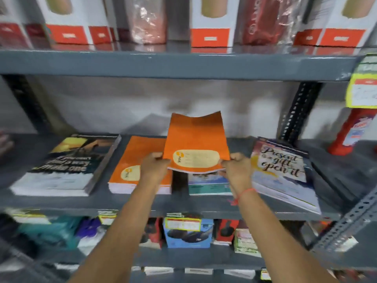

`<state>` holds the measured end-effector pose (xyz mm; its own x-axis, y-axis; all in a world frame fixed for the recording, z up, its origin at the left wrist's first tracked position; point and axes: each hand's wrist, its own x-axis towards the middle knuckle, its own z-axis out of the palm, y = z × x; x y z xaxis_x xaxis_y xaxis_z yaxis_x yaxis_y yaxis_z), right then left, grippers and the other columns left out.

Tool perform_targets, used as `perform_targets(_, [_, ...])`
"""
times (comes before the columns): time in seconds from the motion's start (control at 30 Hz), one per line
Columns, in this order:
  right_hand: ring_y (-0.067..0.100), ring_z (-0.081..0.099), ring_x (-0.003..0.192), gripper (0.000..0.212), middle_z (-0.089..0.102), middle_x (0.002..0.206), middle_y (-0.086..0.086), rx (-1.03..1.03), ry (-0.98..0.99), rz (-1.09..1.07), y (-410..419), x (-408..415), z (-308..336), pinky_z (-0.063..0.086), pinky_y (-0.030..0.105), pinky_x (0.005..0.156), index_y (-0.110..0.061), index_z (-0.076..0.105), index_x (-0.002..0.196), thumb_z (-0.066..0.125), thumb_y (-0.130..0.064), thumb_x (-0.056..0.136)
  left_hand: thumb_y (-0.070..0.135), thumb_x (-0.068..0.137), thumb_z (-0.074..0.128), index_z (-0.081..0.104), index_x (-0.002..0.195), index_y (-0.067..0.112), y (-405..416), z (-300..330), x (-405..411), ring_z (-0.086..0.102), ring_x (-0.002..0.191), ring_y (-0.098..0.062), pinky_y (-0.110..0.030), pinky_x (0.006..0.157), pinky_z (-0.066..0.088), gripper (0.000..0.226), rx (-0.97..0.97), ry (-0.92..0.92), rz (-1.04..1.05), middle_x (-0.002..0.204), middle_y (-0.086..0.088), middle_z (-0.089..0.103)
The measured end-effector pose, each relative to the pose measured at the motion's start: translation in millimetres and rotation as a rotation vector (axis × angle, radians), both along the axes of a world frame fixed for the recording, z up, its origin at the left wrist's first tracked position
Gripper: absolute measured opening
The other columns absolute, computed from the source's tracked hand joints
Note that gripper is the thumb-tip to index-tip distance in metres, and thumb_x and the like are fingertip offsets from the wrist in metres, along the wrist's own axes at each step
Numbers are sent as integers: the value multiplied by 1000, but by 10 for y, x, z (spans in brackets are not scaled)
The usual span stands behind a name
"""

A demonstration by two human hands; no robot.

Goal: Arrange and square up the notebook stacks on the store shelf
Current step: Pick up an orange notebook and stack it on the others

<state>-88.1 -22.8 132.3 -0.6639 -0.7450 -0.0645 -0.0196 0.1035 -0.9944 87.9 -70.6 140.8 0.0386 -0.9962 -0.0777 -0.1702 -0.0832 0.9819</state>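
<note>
I hold a thin orange notebook (195,139) up off the middle shelf (183,207), tilted with its far edge raised. My left hand (156,167) grips its near left corner and my right hand (237,170) grips its near right corner. Below it lies a low stack with a blue and teal cover (208,184), partly hidden. To the left sits an orange notebook stack (132,160), and further left a dark-covered stack (67,164) with white lettering. On the right a stack with a "gift" cover (283,172) lies skewed, its near corner over the shelf edge.
White and red boxes (67,23) and wrapped red packs line the upper shelf. A red bottle (350,131) stands at the far right of the middle shelf. Boxed goods (187,233) with price tags fill the lower shelf. A slotted grey upright (350,221) runs at the right.
</note>
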Motion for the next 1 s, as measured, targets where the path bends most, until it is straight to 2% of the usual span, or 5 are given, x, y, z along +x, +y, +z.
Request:
perform_targets(0.07, [20,55,55,31,59,62,11,20,39,64,-163,404,-57,56,43,64,-17,53,48,61,1,73,-1,80,56,66,85,3,-99,-35,428,44,60,-17,-30,59,38,12,24,-12,50,74,-6,54])
perform_targets(0.3, [27,57,68,8,58,69,10,203,94,149,-441,1260,-428,56,46,69,-4,57,70,62,-6,75,0,80,59,58,58,11,-303,-341,1331,44,66,-24,-30,64,35,24,78,-165,72,70,-14,52])
perform_targets(0.43, [27,51,71,11,55,76,4,363,283,198,-401,1430,-557,34,25,52,-10,51,76,60,-16,78,13,78,59,70,81,5,-368,-555,1522,60,83,-36,-35,76,44,14,-34,-558,53,81,-17,69])
perform_targets(0.7, [38,59,95,30,42,117,11,381,658,192,-347,1534,-477,48,41,76,-10,42,107,56,-13,81,39,81,54,64,105,19,-440,-424,1564,43,115,-35,-43,92,39,33,-54,-1218,-81,119,-11,54])
perform_targets(1.0, [36,53,105,26,54,117,16,240,791,-99,-36,428,-255,46,41,83,-9,55,111,50,-18,88,17,83,54,66,108,9,-302,-195,165,56,112,-29,-33,94,39,28,-533,-780,-297,119,-14,63])
